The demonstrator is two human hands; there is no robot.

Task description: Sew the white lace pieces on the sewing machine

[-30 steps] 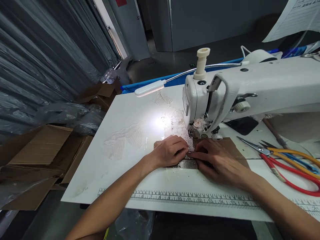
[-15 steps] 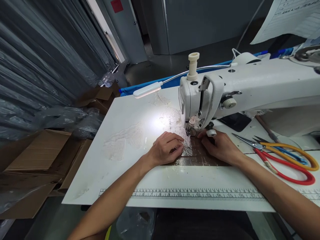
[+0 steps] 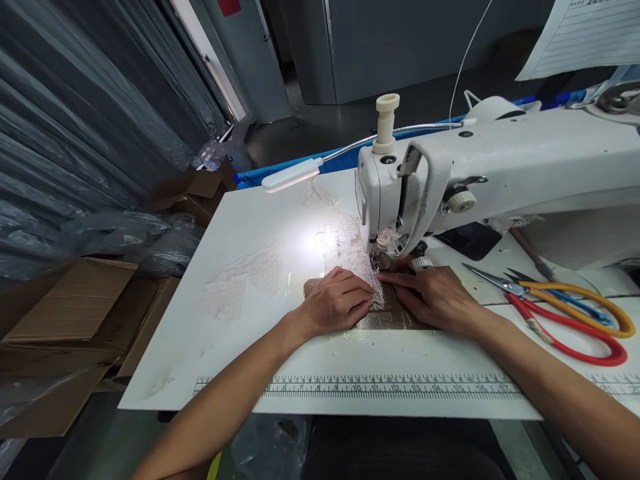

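White lace [image 3: 353, 263] lies under the needle end of a white sewing machine [image 3: 395, 193], its near end over a brown plate [image 3: 390, 317]. My left hand [image 3: 340, 300] rests on the lace with curled fingers, the fingertips closed at its near edge. Just right of the presser foot [image 3: 383, 260], my right hand [image 3: 435, 293] lies low with fingers stretched out, the index fingertip touching the lace's edge. The thumbs are mostly hidden. A pale fabric rose [image 3: 387, 238] sits on the machine head above the foot.
Red-handled scissors [image 3: 575, 337] and orange-handled scissors [image 3: 585, 297] lie at the right. More lace pieces [image 3: 245, 280] are on the left of the table [image 3: 175, 333]. A lamp [image 3: 293, 175] shines over it. A printed ruler strip [image 3: 360, 387] runs along the front edge. Cardboard boxes [image 3: 75, 300] stand at the left.
My right fingers have moved left and straightened, reaching the lace's edge beside the foot. My left hand has shifted slightly right, and more of the plate's left end shows.
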